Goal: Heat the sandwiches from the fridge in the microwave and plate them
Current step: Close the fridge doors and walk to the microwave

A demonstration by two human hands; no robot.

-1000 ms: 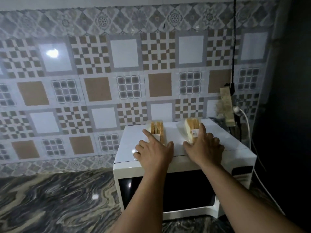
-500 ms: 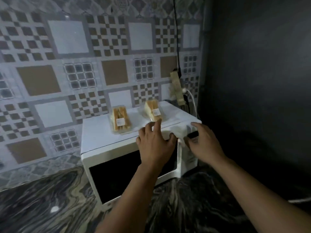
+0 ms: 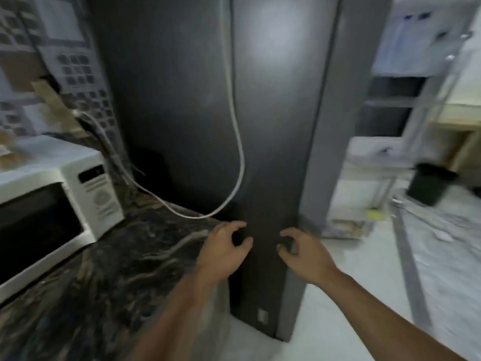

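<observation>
Big dark fridge (image 3: 273,126) straight ahead, standing tall. White microwave (image 3: 49,204) far off to the left, door closed, sandwiches (image 3: 5,152) blurry on top. Left hand (image 3: 223,246) nearer to them. Right hand (image 3: 303,250) beside it. Both loosely curled, holding nothing.

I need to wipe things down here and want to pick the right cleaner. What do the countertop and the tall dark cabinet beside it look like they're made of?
The countertop looks like polished stone, probably marble or granite: dark with swirling pale veins and a slight sheen. The tall dark cabinet, likely the fridge, looks like smooth painted or coated metal: a soft satin glare shows near its top. Blur leaves both uncertain.
</observation>
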